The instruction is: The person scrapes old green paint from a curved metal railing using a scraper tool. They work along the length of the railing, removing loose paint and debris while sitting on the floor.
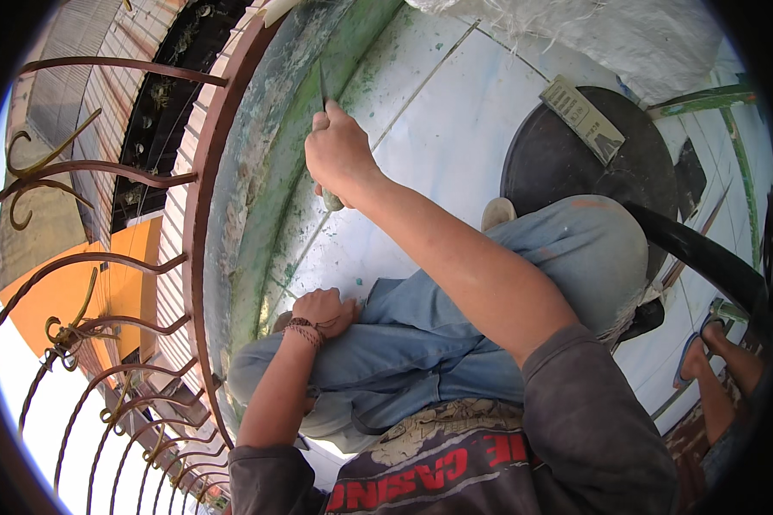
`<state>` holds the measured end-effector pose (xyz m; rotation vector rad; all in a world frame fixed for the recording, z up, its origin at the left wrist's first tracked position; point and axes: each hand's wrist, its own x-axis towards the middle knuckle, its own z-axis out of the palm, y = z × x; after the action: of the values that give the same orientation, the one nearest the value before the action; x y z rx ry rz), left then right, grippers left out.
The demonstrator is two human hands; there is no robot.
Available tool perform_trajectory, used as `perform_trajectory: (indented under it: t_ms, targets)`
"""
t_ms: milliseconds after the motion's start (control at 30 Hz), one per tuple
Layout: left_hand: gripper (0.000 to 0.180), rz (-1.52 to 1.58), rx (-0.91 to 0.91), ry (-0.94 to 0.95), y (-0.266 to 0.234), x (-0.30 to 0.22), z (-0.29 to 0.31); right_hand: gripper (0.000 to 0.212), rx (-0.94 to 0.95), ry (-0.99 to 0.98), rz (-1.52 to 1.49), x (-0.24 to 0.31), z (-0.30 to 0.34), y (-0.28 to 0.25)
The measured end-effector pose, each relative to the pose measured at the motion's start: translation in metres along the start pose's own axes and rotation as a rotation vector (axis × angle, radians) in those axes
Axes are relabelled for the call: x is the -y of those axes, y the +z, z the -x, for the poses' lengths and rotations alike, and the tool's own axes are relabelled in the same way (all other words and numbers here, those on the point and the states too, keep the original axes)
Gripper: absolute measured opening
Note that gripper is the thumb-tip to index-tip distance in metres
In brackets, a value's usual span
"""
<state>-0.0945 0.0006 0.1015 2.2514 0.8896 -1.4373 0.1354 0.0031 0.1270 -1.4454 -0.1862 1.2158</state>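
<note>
My right hand (342, 154) is closed round the handle of a scraper (324, 81). Its narrow dark blade, seen nearly edge-on, points away from me toward a green-painted ledge (296, 142). The handle's butt sticks out below my fist. Worn, flaking paint covers this curved ledge, and green flecks dot the white tiles (421, 154) beside it. My left hand (325, 312), with a braided bracelet at the wrist, rests by my bent leg in blue jeans (429, 335). Its fingers curl in, partly hidden, and nothing shows in them.
A brown metal railing (199, 215) with twisted bars runs along the left, past the ledge. At the right lies a black round disc (541, 159) bearing a long printed box (582, 118). White plastic sheeting (593, 43) bunches at the back. Another person's sandalled feet (697, 356) show at far right.
</note>
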Motion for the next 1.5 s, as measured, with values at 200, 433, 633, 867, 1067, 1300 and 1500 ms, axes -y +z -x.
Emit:
perform_trajectory:
  t_ms: [200,433,633,867,1067,1300,1500]
  targets:
    - [0.052,0.014,-0.002,0.006,-0.002,0.0,0.001,0.053,-0.039,0.095,-0.198,-0.002,0.006,0.015]
    - [0.052,0.014,-0.007,0.018,-0.003,0.0,0.002,0.06,0.007,0.134,-0.203,-0.006,-0.001,0.005]
    - [0.051,0.007,-0.015,0.024,-0.003,-0.001,0.001,0.059,-0.045,-0.069,-0.092,-0.022,-0.004,0.013]
    - [0.055,0.025,0.018,0.022,-0.002,0.001,0.002,0.065,0.012,0.021,0.078,-0.003,0.009,0.007]
    - [0.055,0.004,-0.005,0.026,-0.006,-0.003,0.004,0.058,-0.109,-0.081,0.075,-0.022,-0.01,0.007]
    - [0.054,0.022,-0.003,0.022,-0.004,-0.001,0.002,0.053,-0.148,-0.065,0.124,-0.029,-0.01,0.011]
    - [0.054,0.034,0.008,0.023,-0.008,-0.003,0.003,0.052,-0.213,-0.125,0.317,-0.032,-0.006,0.015]
